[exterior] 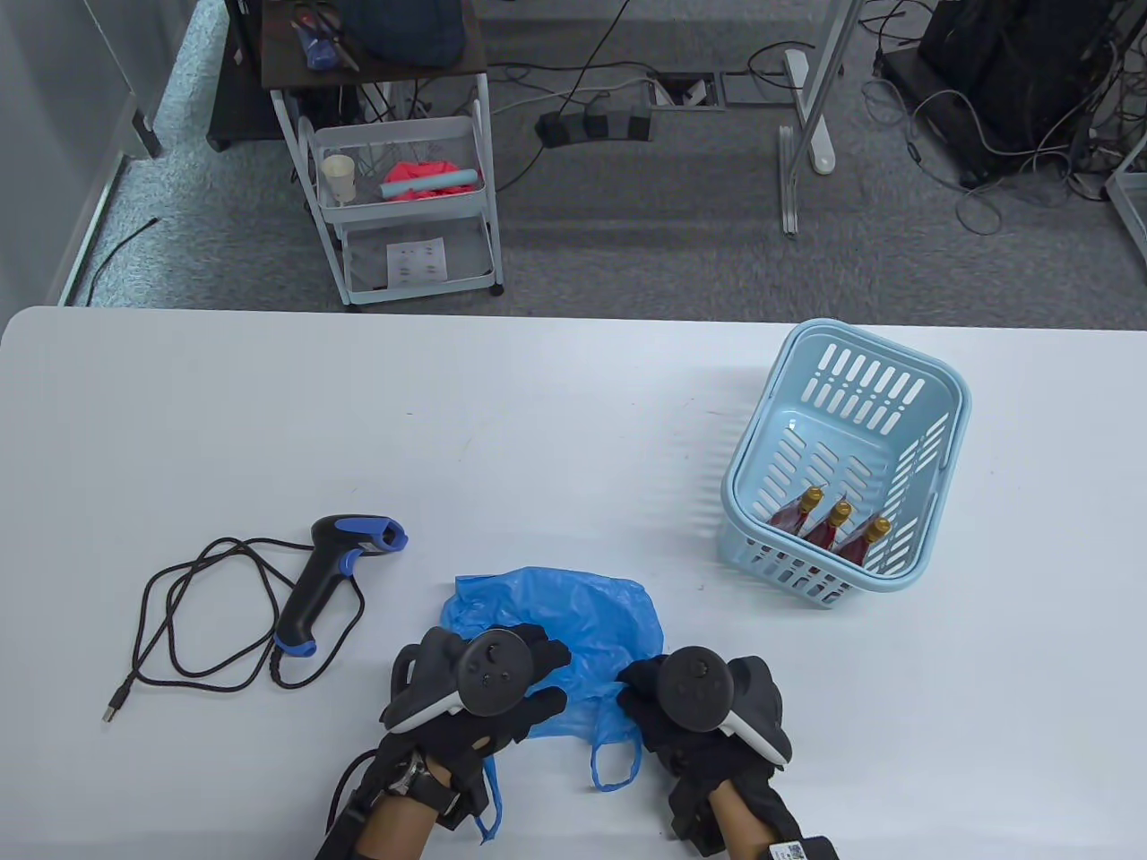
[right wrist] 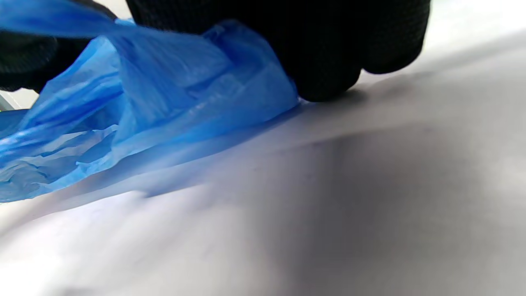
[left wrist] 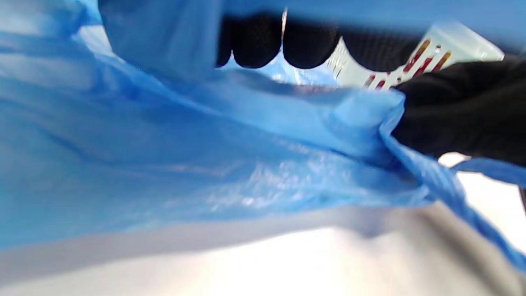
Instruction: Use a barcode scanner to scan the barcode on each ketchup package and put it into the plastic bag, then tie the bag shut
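Observation:
A crumpled blue plastic bag (exterior: 560, 618) lies flat at the table's near edge, its handle loops (exterior: 616, 763) trailing toward me. My left hand (exterior: 538, 676) grips the bag's left side; in the left wrist view its fingertips (left wrist: 254, 47) curl over the blue film (left wrist: 205, 164). My right hand (exterior: 641, 694) pinches the bag's right edge, and its fingers (right wrist: 324, 57) press the bunched film (right wrist: 164, 102) to the table. A black and blue barcode scanner (exterior: 332, 573) lies to the left, untouched. Three red ketchup packages (exterior: 833, 528) with gold caps stand in the light blue basket (exterior: 950, 394).
The scanner's black cable (exterior: 193, 618) loops across the table's left side and ends in a USB plug. The basket stands at the right, tilted. Beyond the far table edge are a white cart (exterior: 403, 206), floor cables and table legs.

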Available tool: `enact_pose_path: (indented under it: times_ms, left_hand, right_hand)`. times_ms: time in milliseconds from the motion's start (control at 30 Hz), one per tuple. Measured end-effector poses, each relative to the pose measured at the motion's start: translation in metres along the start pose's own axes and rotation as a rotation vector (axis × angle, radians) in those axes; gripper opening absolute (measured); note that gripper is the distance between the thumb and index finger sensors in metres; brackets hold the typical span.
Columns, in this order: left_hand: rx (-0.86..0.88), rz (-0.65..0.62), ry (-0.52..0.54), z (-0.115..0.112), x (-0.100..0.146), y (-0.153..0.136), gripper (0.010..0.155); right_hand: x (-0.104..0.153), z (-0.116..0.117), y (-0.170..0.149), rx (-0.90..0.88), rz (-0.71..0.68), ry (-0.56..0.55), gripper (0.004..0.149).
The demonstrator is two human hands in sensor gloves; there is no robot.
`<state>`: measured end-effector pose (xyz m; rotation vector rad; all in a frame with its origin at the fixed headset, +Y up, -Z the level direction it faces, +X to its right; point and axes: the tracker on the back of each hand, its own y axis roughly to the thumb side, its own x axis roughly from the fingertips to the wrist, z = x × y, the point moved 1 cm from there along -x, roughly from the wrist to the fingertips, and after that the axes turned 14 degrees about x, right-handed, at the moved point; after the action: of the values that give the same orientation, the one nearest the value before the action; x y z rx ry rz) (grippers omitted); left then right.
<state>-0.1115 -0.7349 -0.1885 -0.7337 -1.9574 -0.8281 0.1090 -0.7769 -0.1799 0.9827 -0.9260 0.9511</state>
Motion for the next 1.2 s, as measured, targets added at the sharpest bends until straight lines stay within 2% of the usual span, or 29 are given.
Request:
enact_pose_path:
  times_ms: [133,233,400,467,567,933,1200]
  left_hand:
    - [0.011,-0.049,0.046,0.014,0.008,0.011,0.055]
    - [-0.020,-0.106,0.033,0.013,0.012,0.027,0.049]
    - [-0.235,-0.093,-0.108,-0.022,0.006,0.047,0.048]
    - [-0.367,-0.044,-0.147,-0.037,0.001,0.046,0.054]
    - [-0.491,0.025,-0.186,-0.046,-0.003,0.042,0.065]
    - [-0.387,0.183,-0.159,-0.017,-0.001,0.002,0.078]
    - [-0.304,0.202,-0.142,-0.007,0.000,-0.012,0.072]
  right_hand:
    - [0.001,-0.004,-0.001,-0.004,0.006,-0.022,0.037]
    - [0.001,-0.005,-0.002,-0.009,0.010,-0.027,0.037]
    - [0.002,-0.006,-0.003,-0.021,0.013,-0.031,0.036]
    - [0.002,-0.006,-0.003,-0.027,0.011,-0.030,0.036]
    - [0.002,-0.006,-0.004,-0.026,0.009,-0.033,0.036]
    - [0.004,-0.010,-0.010,-0.017,0.023,-0.061,0.036]
    - [0.005,-0.013,-0.013,-0.002,0.031,-0.082,0.036]
